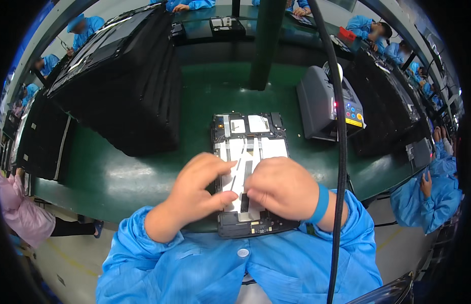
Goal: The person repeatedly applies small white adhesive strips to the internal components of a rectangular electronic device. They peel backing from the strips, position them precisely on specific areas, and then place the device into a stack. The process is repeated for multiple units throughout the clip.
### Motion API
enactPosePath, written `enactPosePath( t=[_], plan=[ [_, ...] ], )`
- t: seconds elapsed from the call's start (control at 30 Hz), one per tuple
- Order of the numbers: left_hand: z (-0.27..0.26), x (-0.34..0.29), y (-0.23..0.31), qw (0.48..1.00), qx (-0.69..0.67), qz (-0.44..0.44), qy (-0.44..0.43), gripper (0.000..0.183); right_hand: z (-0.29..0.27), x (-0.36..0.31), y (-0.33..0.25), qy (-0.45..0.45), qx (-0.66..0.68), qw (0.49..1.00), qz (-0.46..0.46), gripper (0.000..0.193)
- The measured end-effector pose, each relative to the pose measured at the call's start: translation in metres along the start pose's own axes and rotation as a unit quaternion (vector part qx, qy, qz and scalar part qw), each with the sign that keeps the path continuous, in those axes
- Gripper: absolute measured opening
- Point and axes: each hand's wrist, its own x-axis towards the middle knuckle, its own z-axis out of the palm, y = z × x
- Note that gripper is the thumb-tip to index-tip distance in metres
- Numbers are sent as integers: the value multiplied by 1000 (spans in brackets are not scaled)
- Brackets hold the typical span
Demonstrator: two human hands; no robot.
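An opened tablet-like device (227, 219), with a black frame, white panels and circuit boards, lies on the green table before me. My left hand (199, 188) reaches over its left side, thumb and forefinger spread apart, holding nothing that I can see. Curled closed, my right hand (281, 185) rests over the right half of the device, a blue band around its wrist. Its thumb and fingertips meet beside a black strip (244, 203) running down the middle; whether they pinch something is hidden. A thin dark line (239, 167) runs slantwise between my hands.
Tall stacks of black trays stand at the left (139, 96) and right (382, 101). A grey tape dispenser (321, 109) with coloured buttons sits right of the device. A green post (266, 48) rises behind; a black cable (341, 152) hangs in front. Several people work around.
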Motion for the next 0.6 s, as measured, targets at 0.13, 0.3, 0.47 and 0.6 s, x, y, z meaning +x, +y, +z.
enactPosePath(
  t=[0.13,0.3,0.47,0.6],
  plan=[
    [16,5,21,998,-40,49,15,19,3,-16,-6,37,38,998,23,9],
    [24,16,29,997,-1,65,35,11,-1,-24,-9,200,93,966,131,11],
    [27,32,27,998,24,63,-1,18,-11,-30,15,128,23,991,39,12],
    [33,52,20,997,62,-38,-36,24,-12,-38,31,229,58,962,141,5]
  ],
)
